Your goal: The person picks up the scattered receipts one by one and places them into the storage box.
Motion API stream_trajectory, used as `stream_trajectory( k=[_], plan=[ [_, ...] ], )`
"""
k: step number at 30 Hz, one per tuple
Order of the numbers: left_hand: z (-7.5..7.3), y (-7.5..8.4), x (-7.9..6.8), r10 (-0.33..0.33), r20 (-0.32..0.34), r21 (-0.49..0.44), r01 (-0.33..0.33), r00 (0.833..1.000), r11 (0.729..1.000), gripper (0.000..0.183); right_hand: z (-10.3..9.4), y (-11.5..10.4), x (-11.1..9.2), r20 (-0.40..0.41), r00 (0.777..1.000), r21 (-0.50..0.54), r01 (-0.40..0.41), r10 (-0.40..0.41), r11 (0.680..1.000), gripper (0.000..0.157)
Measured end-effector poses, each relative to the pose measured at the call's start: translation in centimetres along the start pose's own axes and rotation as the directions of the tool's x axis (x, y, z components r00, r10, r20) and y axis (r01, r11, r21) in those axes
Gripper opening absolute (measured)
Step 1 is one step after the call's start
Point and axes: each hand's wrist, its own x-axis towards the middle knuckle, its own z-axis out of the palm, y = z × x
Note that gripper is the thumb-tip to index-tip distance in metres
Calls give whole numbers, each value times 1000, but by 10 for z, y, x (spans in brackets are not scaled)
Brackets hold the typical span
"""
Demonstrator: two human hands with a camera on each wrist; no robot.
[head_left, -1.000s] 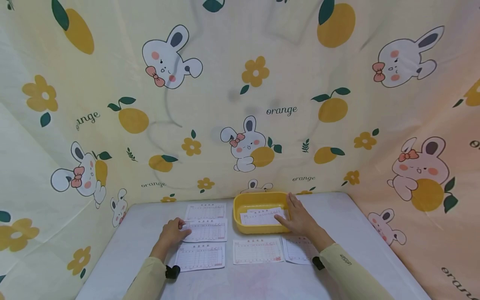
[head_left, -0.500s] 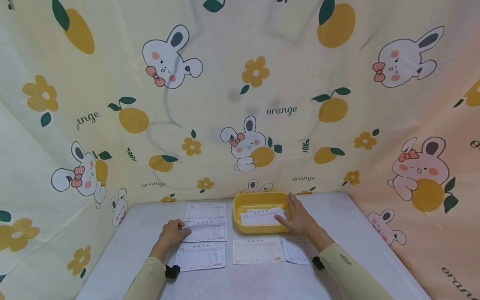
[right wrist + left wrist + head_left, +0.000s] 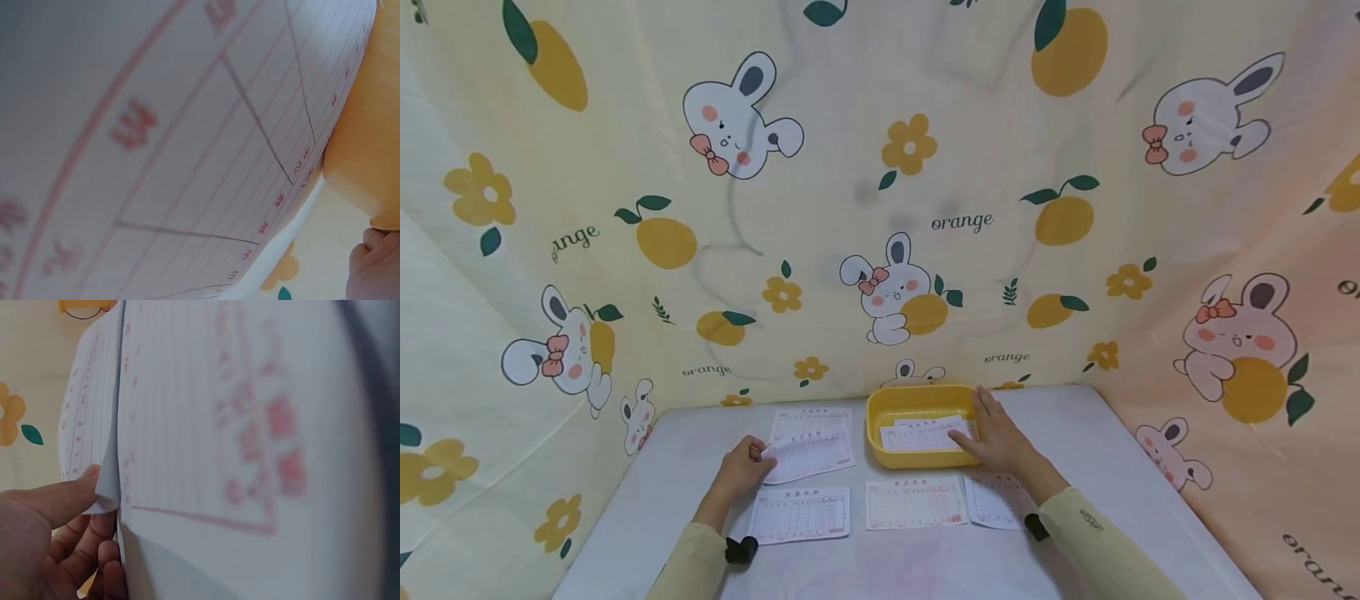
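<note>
In the head view, my left hand (image 3: 743, 473) pinches the left edge of a printed paper slip (image 3: 811, 454), the middle one of a left-hand column. That slip lies askew, its left side raised; the left wrist view shows its corner (image 3: 109, 490) bent between thumb and fingers. Above it is a partly covered slip (image 3: 811, 419), and below it another slip (image 3: 801, 512). My right hand (image 3: 1003, 435) holds the right side of a yellow basket (image 3: 921, 459), thumb over the rim and fingers along the outside. Several slips (image 3: 917, 437) lie in the basket.
In front of the basket, a slip (image 3: 916, 503) lies flat on the white table (image 3: 895, 571). Beside it another slip (image 3: 996, 500) is partly hidden by my right arm. A patterned curtain (image 3: 820, 217) rises behind the table and along both sides.
The middle left slip lay flat with its top edge slightly lifted; now it is tilted and raised at the left. My left hand shifted slightly leftward; my right hand and the basket stayed put.
</note>
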Motion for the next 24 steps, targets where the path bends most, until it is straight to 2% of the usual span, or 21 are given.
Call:
stream_trajectory(
  k=[6, 14, 24],
  plan=[
    [-2, -10, 7, 10, 1, -70, -9, 1000, 998, 36, 0, -1, 0, 2, 1000, -1, 6, -6, 1000, 114],
    [-10, -6, 0, 17, -30, -123, -20, 999, 992, 50, -1, -2, 0, 4, 1000, -5, 11, -11, 1000, 112],
    [-17, -4, -5, 33, -83, -201, -49, 996, 978, 40, -2, -1, 0, -4, 1000, 5, 13, -13, 1000, 110]
  ],
)
